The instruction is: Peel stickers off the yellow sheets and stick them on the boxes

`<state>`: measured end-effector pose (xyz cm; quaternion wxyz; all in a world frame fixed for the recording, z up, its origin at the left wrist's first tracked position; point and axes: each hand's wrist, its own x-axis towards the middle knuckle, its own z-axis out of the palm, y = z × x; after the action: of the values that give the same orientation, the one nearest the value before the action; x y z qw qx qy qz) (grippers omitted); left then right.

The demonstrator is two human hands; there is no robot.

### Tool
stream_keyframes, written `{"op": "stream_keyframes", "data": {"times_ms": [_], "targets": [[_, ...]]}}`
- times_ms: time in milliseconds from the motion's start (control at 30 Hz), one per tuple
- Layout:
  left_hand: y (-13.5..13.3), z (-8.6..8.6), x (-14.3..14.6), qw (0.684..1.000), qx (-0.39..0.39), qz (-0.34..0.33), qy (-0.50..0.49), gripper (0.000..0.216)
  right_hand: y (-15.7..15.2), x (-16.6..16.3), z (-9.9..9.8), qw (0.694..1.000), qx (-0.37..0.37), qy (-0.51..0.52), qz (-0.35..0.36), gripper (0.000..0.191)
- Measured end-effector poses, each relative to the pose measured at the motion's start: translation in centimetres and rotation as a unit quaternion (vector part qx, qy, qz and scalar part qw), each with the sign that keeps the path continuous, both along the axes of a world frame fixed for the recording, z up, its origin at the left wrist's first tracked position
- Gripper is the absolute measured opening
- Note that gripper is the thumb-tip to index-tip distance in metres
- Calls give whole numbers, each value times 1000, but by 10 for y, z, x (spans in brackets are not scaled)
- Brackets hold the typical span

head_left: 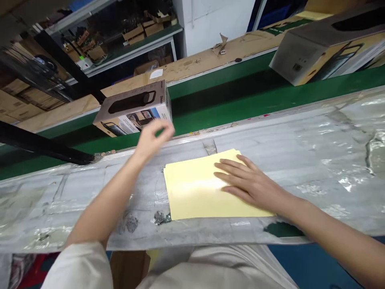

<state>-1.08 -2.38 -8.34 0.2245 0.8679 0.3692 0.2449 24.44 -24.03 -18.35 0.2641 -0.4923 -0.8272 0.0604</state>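
Observation:
A stack of pale yellow sheets (192, 188) lies on the plastic-covered worktop in front of me. My right hand (243, 178) rests flat on its right part, fingers spread and holding nothing. My left hand (155, 138) is raised beyond the stack's upper left corner, just in front of a printed carton (135, 108). Its thumb and fingers curl together into a loop, with green showing through the gap and no object visible in them. The fingertips are slightly blurred. From this angle I cannot tell whether the hand touches the carton.
The carton stands on a green conveyor belt (210, 100) running behind the worktop (300, 160). A second, larger carton (300, 60) sits on the belt at the right. A black post (45, 142) rises at the left. Shelves (135, 46) with cardboard boxes stand farther back.

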Motion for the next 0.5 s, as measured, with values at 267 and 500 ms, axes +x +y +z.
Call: {"op": "stream_keyframes", "data": {"times_ms": [267,500], "targets": [[-93,-51,-52,977,-131,-104,131,63,10,5,0,992,8,45,-119,38],[-133,-54,-56,950,-240,174,-96,53,-47,-10,-11,893,-84,299,-327,61]]}}
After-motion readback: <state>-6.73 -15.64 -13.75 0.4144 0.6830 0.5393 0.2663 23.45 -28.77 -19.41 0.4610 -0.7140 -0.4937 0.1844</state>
